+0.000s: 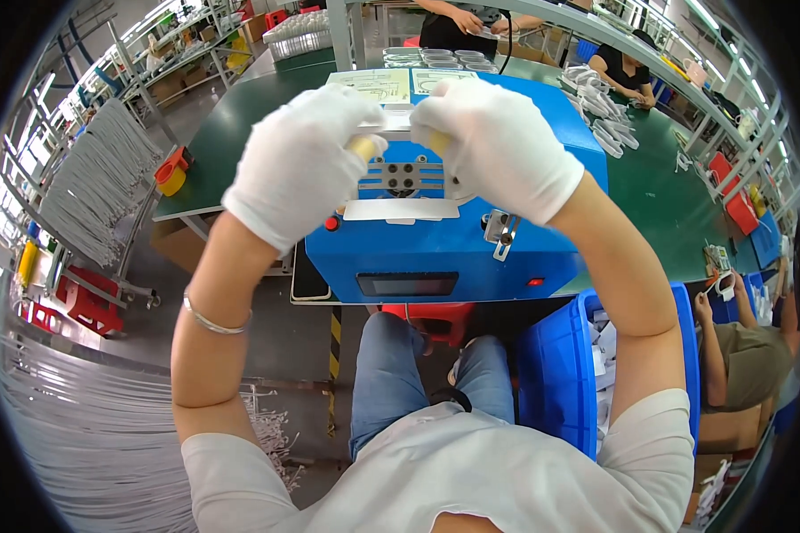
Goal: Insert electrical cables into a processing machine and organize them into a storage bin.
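My left hand, in a white glove with yellow at a fingertip, is raised over the left side of a blue bench machine. Opposite it, my right hand, gloved the same way, hangs over the machine's right side. Fingers on both hands curl inward and pinch; what they hold, if anything, is hidden. Between and just below them sits a slotted metal fixture with dark round holes. A white strip-like plate juts out under the fixture. Lower on the front are a dark display and a red switch.
A blue bin with white pieces stands right of my legs. Coiled white cables lie on the green table. An orange-yellow tape dispenser sits at its left edge. Hanging cables fill a left rack. Co-workers sit beyond and at right.
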{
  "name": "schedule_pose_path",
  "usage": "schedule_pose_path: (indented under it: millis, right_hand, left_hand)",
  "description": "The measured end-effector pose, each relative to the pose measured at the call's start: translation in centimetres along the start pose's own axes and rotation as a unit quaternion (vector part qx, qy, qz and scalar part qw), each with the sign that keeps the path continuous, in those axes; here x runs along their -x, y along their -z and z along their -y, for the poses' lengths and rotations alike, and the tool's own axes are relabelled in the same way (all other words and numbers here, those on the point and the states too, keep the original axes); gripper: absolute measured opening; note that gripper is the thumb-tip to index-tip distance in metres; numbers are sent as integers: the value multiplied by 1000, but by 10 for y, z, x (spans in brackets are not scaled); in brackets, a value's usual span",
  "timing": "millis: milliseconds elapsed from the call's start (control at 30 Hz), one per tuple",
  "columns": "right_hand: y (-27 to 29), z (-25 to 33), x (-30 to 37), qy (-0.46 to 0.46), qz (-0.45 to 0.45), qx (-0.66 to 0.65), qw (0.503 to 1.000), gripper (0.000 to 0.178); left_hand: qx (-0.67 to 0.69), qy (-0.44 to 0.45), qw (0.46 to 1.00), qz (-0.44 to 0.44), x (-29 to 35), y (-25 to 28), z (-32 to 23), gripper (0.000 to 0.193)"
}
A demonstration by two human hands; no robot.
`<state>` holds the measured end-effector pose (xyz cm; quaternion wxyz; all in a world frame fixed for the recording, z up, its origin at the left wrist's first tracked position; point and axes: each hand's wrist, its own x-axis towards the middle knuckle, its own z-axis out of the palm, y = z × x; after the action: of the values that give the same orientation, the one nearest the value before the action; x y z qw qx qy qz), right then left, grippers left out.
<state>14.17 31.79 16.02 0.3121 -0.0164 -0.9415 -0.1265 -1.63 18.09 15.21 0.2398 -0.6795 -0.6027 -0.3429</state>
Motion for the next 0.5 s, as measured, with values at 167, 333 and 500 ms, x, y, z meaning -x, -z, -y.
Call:
schedule_pose_path:
  millis: [167, 333, 500]
  right_hand:
    - [-7, -19, -12, -229, 105, -398, 882, 16]
    - [-13, -4, -7, -214, 11, -491, 845, 20]
    - [-12, -1, -6, -131, 2, -388, 912, 12]
  left_hand:
    - [-1, -15, 999, -49, 5, -16, 3, 7]
    - [-34, -70, 995, -67, 2, -15, 11, 16]
    - [88, 114, 985, 99, 1, -12, 9, 39]
